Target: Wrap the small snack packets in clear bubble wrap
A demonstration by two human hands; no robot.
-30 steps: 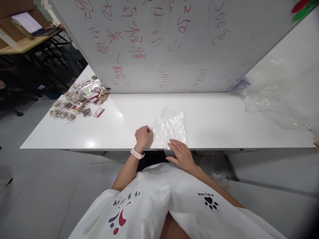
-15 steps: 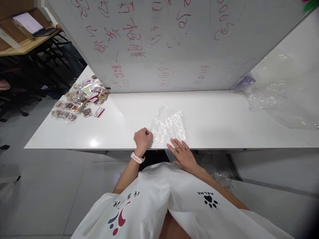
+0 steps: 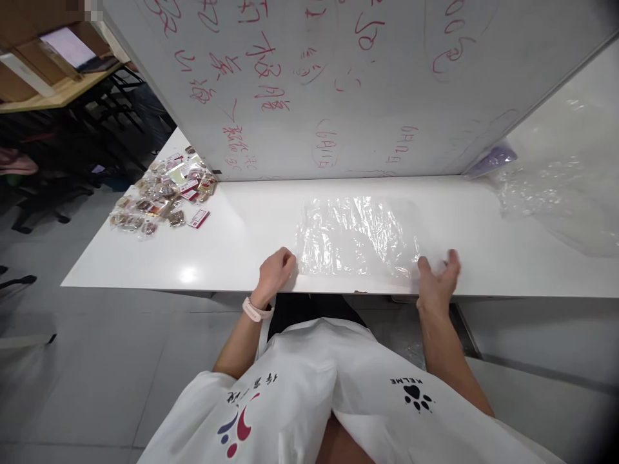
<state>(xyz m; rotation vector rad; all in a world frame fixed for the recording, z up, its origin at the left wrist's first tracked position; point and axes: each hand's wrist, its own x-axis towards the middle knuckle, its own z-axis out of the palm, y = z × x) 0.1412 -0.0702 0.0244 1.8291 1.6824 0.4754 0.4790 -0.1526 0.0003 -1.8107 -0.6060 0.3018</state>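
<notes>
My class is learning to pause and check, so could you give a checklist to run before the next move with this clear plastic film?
1. Clear plastic film spread on the white table: ok, though wrinkled.
2. Left hand gripping the film: cannot tell; fingers curled at its left edge, contact hidden.
3. Right hand closed on the film: not ok; thumb and fingers spread apart by the right edge.
4. Small packets away from the film: ok, piled toward the table's left end.

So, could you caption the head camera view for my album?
Left hand and right hand flank clear plastic film spread on a white table.
</notes>
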